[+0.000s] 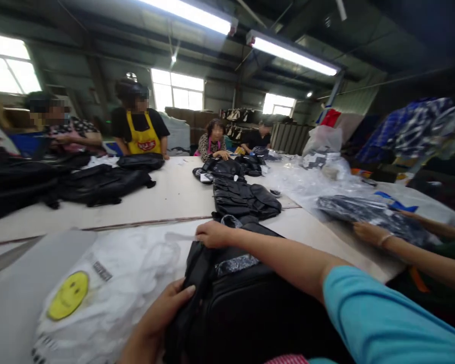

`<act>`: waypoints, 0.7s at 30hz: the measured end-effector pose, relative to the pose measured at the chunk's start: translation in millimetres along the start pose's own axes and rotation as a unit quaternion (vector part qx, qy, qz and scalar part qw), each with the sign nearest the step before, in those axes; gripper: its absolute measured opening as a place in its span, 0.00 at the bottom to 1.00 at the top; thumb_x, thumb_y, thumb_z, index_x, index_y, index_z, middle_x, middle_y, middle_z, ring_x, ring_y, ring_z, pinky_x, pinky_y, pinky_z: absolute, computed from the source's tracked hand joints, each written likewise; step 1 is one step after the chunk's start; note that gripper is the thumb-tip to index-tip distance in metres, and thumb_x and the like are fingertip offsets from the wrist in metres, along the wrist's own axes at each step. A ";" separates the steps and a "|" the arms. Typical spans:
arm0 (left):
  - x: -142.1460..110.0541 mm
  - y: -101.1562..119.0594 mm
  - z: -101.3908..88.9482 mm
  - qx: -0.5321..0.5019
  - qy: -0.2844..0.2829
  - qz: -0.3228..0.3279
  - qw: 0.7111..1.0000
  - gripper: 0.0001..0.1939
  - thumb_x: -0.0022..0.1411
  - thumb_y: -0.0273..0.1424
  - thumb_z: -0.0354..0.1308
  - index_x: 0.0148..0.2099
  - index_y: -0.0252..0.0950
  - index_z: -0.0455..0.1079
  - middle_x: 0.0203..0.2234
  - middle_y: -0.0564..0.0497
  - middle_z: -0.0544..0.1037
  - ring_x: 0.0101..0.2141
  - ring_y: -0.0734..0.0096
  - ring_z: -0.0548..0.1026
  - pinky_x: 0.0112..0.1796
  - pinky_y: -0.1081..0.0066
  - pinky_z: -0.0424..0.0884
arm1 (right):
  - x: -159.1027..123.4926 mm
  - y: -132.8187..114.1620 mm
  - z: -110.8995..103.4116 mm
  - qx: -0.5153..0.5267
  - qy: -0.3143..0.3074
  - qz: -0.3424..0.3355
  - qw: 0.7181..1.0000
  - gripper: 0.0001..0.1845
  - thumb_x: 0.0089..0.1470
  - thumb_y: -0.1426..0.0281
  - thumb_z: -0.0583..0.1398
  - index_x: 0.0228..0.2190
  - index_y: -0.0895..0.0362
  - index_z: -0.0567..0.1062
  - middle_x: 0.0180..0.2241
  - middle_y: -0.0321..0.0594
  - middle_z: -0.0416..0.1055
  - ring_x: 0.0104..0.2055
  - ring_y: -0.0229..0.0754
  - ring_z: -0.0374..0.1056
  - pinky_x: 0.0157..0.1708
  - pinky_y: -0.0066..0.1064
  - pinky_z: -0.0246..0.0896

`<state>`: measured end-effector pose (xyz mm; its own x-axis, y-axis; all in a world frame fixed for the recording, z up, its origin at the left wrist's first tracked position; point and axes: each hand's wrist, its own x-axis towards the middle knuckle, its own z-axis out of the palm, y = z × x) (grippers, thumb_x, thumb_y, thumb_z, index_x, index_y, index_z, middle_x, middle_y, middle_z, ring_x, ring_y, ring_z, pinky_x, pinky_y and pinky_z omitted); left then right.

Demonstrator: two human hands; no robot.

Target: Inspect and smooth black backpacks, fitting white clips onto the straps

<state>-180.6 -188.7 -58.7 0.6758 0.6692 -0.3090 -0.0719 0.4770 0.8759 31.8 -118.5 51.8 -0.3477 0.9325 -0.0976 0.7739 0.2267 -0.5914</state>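
A black backpack (246,308) lies right before me on the table, its lower part running out of view. My left hand (165,306) grips the bag's left edge, thumb on top and the fingers partly hidden beneath. At the upper left corner, my right hand (214,234) is closed on the bag's top edge, its arm reaching across the bag. Shiny clear plastic (237,264) shows on the upper panel. To the left of the bag lies a white cloth or bag (125,268) with a yellow smiley face (68,296).
More black bags (246,198) lie beyond mine, with others (102,184) along the far left. At right a co-worker's hands (371,233) hold a plastic-wrapped dark bag (364,210). Clear plastic (307,179) is heaped behind it. Several people are across the table (167,194).
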 end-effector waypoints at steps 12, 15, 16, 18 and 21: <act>-3.5 13.4 4.4 -0.033 0.037 -0.010 0.999 0.19 0.53 0.39 0.70 0.40 0.28 0.75 0.26 0.45 0.80 0.21 0.74 0.75 0.23 0.78 0.68 | -91.0 22.8 12.6 0.458 -0.042 0.127 0.879 0.08 0.44 0.76 0.57 0.31 0.57 0.69 0.19 0.30 0.66 0.13 0.30 0.58 0.13 0.22 0.49; -3.0 29.8 9.1 -0.035 0.054 -0.013 0.998 0.17 0.55 0.36 0.69 0.38 0.25 0.75 0.25 0.44 0.80 0.22 0.73 0.75 0.23 0.78 0.69 | -100.5 21.9 15.7 0.457 -0.044 0.126 0.880 0.04 0.50 0.71 0.60 0.28 0.57 0.68 0.15 0.27 0.59 0.12 0.28 0.51 0.13 0.21 0.42; -2.7 35.3 10.7 -0.034 0.061 -0.016 0.997 0.16 0.56 0.35 0.69 0.38 0.25 0.76 0.25 0.44 0.80 0.22 0.73 0.75 0.24 0.78 0.69 | -104.2 22.1 15.1 0.452 -0.044 0.123 0.882 0.06 0.51 0.69 0.60 0.27 0.57 0.68 0.15 0.26 0.58 0.12 0.28 0.49 0.13 0.21 0.41; -2.6 45.4 14.6 -0.032 0.085 -0.031 0.995 0.13 0.58 0.32 0.66 0.38 0.24 0.76 0.25 0.44 0.80 0.22 0.74 0.75 0.23 0.79 0.69 | -112.6 23.7 11.5 0.432 -0.048 0.132 0.891 0.06 0.51 0.70 0.60 0.26 0.58 0.69 0.14 0.26 0.56 0.12 0.28 0.48 0.12 0.21 0.40; -3.5 56.0 21.7 -0.023 0.114 -0.028 0.993 0.09 0.60 0.29 0.64 0.36 0.24 0.75 0.25 0.43 0.80 0.22 0.75 0.75 0.22 0.80 0.69 | -125.4 29.7 1.8 0.390 -0.072 0.156 0.905 0.03 0.48 0.73 0.61 0.25 0.58 0.71 0.13 0.28 0.57 0.13 0.29 0.49 0.12 0.21 0.38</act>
<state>-171.0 -176.7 -0.6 0.4971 0.7494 -0.4373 -0.0756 0.5395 0.8386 97.4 -229.2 45.0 -0.2845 0.8580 -0.4276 0.2568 -0.3615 -0.8963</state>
